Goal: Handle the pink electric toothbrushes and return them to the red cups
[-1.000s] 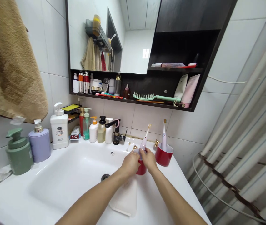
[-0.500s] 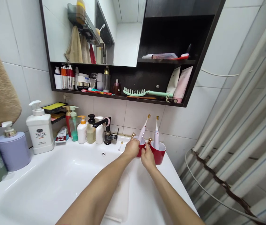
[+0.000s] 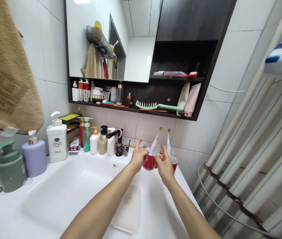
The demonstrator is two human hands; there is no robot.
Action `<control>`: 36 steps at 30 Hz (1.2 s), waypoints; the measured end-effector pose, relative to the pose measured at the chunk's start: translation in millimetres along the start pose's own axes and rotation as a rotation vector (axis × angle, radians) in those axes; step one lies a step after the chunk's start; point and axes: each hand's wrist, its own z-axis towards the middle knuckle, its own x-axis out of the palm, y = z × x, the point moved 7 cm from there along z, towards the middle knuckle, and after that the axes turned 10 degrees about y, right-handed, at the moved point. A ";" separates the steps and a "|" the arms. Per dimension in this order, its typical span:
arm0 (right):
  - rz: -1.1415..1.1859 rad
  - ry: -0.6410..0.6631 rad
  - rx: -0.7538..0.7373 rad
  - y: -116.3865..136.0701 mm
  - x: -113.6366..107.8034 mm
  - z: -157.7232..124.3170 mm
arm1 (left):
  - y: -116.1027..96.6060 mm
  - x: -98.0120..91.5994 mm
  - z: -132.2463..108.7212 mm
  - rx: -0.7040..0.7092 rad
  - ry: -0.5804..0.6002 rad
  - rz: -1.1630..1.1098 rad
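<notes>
A red cup with a white inside stands on the back right ledge of the sink, holding a pale electric toothbrush tilted to the right. My left hand is at the cup's left side, its fingers apart. On the other side my right hand is also open, with a finger pointing up and its fingertips close to the cup's right edge. Whether either hand still touches the cup I cannot tell. Behind my right hand stands a second red cup, mostly hidden, with another electric toothbrush upright in it.
A black faucet rises left of the cups, beside several pump bottles. In the basin lies a whitish tray. Above hangs a dark mirror cabinet holding a green hairbrush. White pipes line the right side.
Both hands have loosened from around the left red cup, fingers spreading and drawing slightly apart. More of that cup shows now. The view has tilted up and shifted left.
</notes>
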 end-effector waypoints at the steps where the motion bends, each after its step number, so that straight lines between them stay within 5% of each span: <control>1: 0.090 0.038 -0.040 14.6 2.9 -3.4 | -13.3 6.9 -6.7 0.045 0.070 -0.161; 5: 0.545 0.241 -0.171 64.8 17.7 -19.1 | -55.0 30.6 -33.0 0.105 0.289 -0.417; 10: 0.619 0.261 -0.111 72.1 24.2 -33.1 | -60.0 30.5 -48.6 0.088 0.278 -0.434; 15: 0.511 0.145 -0.038 58.0 20.0 -32.7 | -40.7 17.2 -50.7 -0.051 0.182 -0.485; 22: 0.181 0.117 0.058 41.6 26.1 -27.6 | -20.8 24.4 -45.6 -0.249 0.316 -0.356; 29: -0.370 -0.175 0.164 -17.7 -39.5 9.2 | 47.7 -0.2 -70.8 -0.480 0.156 -0.250; 32: -0.527 -0.168 0.220 -46.8 -55.8 14.9 | 74.1 -15.2 -83.8 -0.573 0.065 -0.210; 36: -0.675 -0.117 0.213 -59.6 -59.6 3.7 | 77.0 -24.3 -84.4 -0.536 0.033 -0.213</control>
